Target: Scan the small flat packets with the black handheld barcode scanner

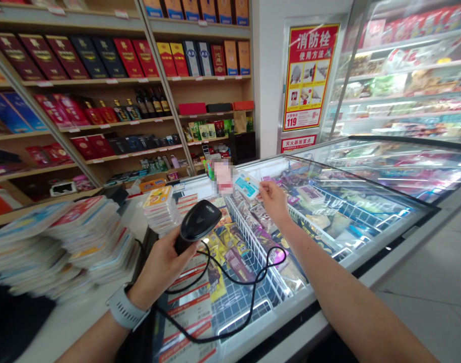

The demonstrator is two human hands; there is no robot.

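My left hand (160,269), with a watch at the wrist, is wrapped around the handle of a black barcode scanner (200,220). Its black cable (253,302) loops across the freezer's glass top. My right hand (274,199) reaches further out and pinches the edge of a flat, light-blue and white printed card or packet (247,185); I cannot tell its exact kind. Beside it a blurred-out patch (222,177) covers something pinkish. Just beyond the scanner stands a small stack of flat packs (160,209) with a yellow top.
Tall piles of flat packs (97,237) stand at the left. Below me a glass-topped chest freezer (389,252) holds wire baskets (249,232) of packaged goods. Shelves of boxes and bottles (150,103) line the back, with a red fire-hydrant poster (311,75) on the wall.
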